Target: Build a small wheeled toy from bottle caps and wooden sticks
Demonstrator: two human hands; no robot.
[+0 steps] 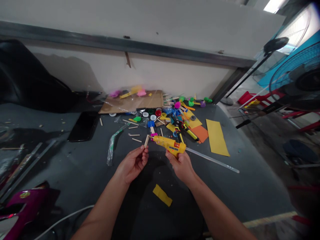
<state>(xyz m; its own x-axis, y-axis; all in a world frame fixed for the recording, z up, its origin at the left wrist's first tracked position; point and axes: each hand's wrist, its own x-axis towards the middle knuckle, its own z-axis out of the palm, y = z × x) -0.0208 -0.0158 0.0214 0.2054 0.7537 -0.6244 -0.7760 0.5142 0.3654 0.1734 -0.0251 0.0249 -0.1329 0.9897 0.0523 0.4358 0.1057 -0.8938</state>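
Observation:
Between the fingertips of my left hand (133, 163) is a short wooden stick (146, 141), held upright and slightly tilted. My right hand (182, 164) is wrapped round the handle of a yellow hot glue gun (166, 143). The gun's nozzle points left and is at the top end of the stick; whether they touch I cannot tell. A long clear glue stick (215, 160) sticks out from the back of the gun to the right. Below the hands lies a small yellow paper strip (162, 195).
Behind the hands are several bottle caps (158, 112), loose sticks (136, 140), yellow-handled pliers (190, 132) and cardboard (120, 103). Yellow paper (217, 137) lies right. A black phone (83, 126) and bent wrapped straw (113, 143) lie left. A fan (300, 76) stands beyond the table's right edge.

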